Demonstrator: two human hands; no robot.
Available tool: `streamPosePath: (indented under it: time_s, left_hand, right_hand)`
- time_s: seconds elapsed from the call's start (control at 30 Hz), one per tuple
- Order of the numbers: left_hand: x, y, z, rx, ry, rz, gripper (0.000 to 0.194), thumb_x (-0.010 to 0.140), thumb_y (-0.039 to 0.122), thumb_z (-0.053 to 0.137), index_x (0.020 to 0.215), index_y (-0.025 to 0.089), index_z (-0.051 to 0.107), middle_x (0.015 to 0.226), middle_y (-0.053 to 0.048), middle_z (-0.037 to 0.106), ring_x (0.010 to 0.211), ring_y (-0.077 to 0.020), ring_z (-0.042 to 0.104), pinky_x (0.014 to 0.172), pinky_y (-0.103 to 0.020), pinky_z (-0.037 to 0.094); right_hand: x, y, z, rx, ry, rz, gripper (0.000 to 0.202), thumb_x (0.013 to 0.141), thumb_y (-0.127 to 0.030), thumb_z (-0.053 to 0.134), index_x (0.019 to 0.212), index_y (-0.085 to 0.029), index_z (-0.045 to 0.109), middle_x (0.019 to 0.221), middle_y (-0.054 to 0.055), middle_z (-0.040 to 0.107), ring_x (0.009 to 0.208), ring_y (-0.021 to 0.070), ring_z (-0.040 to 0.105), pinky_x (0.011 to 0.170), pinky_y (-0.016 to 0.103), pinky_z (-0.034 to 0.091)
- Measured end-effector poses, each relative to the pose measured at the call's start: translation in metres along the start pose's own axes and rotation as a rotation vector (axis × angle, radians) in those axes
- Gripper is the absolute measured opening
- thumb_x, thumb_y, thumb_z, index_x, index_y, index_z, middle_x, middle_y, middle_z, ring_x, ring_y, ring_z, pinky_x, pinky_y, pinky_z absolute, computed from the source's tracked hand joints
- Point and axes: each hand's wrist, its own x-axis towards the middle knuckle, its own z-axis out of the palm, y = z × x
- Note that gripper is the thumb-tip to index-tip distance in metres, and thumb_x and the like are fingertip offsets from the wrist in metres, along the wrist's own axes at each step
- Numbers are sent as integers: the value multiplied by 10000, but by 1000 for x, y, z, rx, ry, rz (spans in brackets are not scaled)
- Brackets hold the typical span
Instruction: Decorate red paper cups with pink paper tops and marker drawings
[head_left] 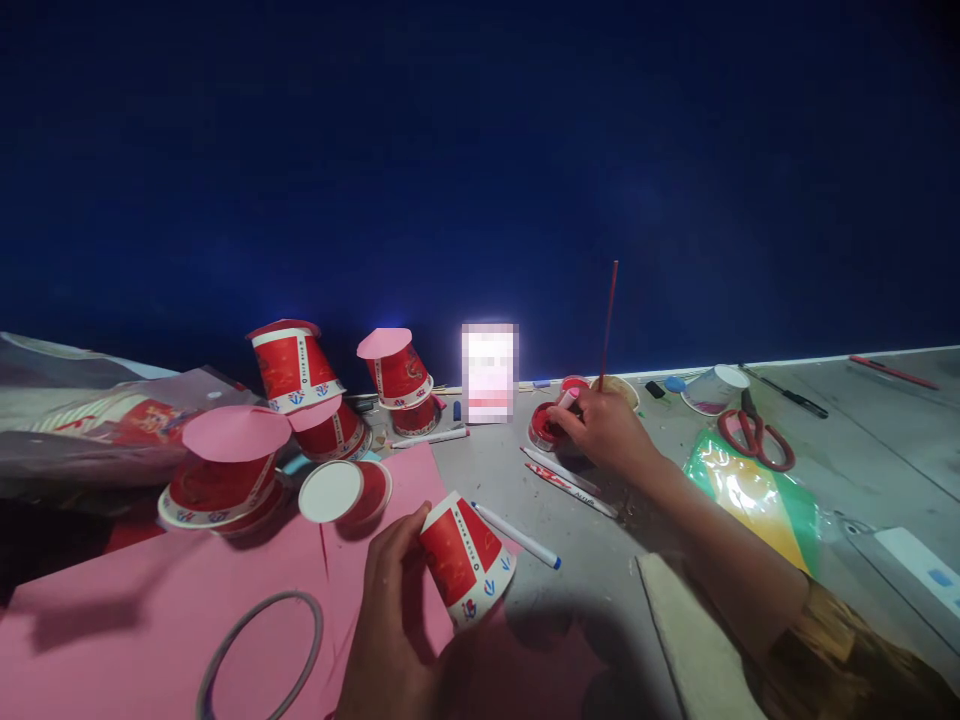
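My left hand (394, 590) is closed around the side of an upturned red and white paper cup (461, 555), which tilts above pink paper. Small blue and red marks run along its white rim band. My right hand (607, 425) reaches over a small round jar of red paint (541, 428), fingers pinched at its edge. A short pink piece (570, 397) shows at those fingers; what they grip is mostly hidden. Behind that hand rises a thin red stick (609, 320), its lower end hidden, near a beige tub (622, 392). A blue-capped marker (517, 535) lies beside the cup.
Several red cups with pink paper discs (236, 433) stand at left, near a plastic bag (112, 410). White markers (570, 488), scissors (754, 435), a colourful packet (750, 490) and another cup (715, 390) lie at right. A grey ring (319, 630) rests on pink paper (172, 610).
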Motion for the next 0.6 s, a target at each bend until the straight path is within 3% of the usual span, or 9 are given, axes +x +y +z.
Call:
streamPosePath:
  time_s: [0.1,0.17,0.27,0.37,0.5,0.6]
  left_hand:
    - [1,0,-1,2,9,9,855,738,395,903,1482,295,495,1527,-147,569,1366,-388,635,1097,-537,597]
    - [2,2,-2,18,18,16,838,730,391,905,1462,299,507,1515,-132,585,1362,-387,637,1101,-539,594]
    - [4,10,-4,56,24,18,805,723,386,900,1435,286,537,1468,-119,626,1339,-388,652,1111,-538,585]
    - [4,18,-7,7,-30,-4,783,752,360,842,1461,262,523,1472,-126,627,1352,-383,643,1122,-512,572]
    - [4,27,-11,-85,-141,-23,785,758,299,780,1479,230,480,1516,-147,577,1386,-378,607,1126,-493,555]
    - [5,29,-14,-42,-200,74,791,718,270,787,1449,212,492,1499,-156,544,1377,-373,580,1185,-547,483]
  right_hand:
    - [-2,4,-13,215,132,67,276,930,-414,673,782,-191,737,722,89,762,691,238,677,665,335,441]
    - [-5,4,-22,497,150,138,310,897,-475,699,770,-195,733,702,69,755,657,218,661,628,323,442]
    - [-15,-5,-36,1016,61,287,394,753,-554,835,825,-186,713,612,23,701,493,138,519,481,269,348]
    - [-32,-21,-44,1401,-56,418,482,617,-514,953,797,-199,636,533,-40,619,411,59,352,412,208,246]
    - [-61,-43,-47,1588,-179,427,476,618,-483,969,738,-197,609,524,-63,585,396,24,289,386,167,242]
    - [-87,-53,-46,1454,-139,334,368,747,-486,909,782,-196,685,552,-33,626,421,60,417,394,173,324]
